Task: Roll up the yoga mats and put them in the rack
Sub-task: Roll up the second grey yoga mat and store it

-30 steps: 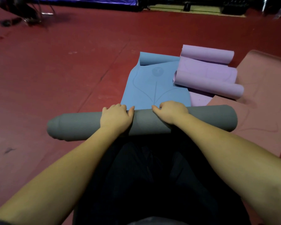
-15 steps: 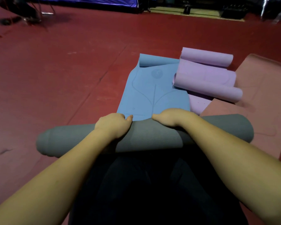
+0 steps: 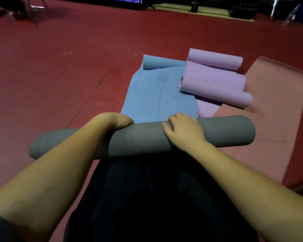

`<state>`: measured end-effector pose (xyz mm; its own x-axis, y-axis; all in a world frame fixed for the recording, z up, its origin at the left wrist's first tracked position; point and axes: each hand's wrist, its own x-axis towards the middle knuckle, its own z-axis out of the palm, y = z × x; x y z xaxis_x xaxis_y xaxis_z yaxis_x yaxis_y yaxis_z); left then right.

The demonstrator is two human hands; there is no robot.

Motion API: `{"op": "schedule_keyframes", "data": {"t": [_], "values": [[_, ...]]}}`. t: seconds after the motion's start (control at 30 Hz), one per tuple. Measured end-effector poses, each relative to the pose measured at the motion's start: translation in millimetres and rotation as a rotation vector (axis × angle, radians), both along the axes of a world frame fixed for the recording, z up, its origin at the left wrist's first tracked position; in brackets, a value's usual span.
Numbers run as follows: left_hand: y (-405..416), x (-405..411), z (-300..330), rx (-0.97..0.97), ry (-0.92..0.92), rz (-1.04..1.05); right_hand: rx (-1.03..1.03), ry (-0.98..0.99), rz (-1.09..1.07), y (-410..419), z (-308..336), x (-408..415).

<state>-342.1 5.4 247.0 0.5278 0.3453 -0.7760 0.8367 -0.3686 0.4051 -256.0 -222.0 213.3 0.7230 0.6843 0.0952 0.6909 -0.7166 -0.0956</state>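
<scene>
A fully rolled grey yoga mat lies crosswise just in front of my knees. My left hand hooks over the roll's far side left of centre, fingers hidden behind it. My right hand lies on top of the roll right of centre, fingers curved round it. Beyond the roll a blue mat lies mostly flat, its far end curled. A purple mat lies loosely curled at both ends to its right. A pink mat lies flat on the right.
Dark red floor stretches to the left and ahead. My dark trousers fill the bottom centre. Dark equipment and a blue tarp stand along the far wall. No rack is in view.
The grey roll has come nearer to me and sits larger in view. My right hand has shifted from the roll's far edge to its top.
</scene>
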Motion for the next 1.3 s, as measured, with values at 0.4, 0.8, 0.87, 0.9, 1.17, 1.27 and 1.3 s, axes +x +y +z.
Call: {"op": "schedule_keyframes", "data": {"t": [0.4,0.8,0.87,0.9,1.17,1.27,1.3], "values": [[3.0,17.7,-18.8,0.612,-0.223,-0.23,-0.09,-0.036,-0.039,8.2,-10.6,4.8],[-28.2,-26.6,-38.2,1.015,-0.489,-0.364,-0.166,0.113,-0.045,28.8,0.1,30.4],[-27.5,-20.8,-31.2,0.991,-0.474,-0.369,-0.185,0.16,-0.053,32.9,4.5,33.1],[-27.5,-19.2,-27.8,0.978,-0.476,-0.375,-0.192,0.176,-0.056,33.6,7.4,34.1],[-32.3,-25.4,5.5,0.832,-0.388,-0.341,-0.281,0.291,-0.043,23.9,41.5,34.4],[-31.5,-31.1,11.8,0.726,-0.294,-0.348,-0.357,0.4,0.003,23.0,55.2,29.9],[-31.3,-33.3,12.0,0.677,-0.258,-0.353,-0.389,0.45,0.026,23.8,56.9,28.8]]}}
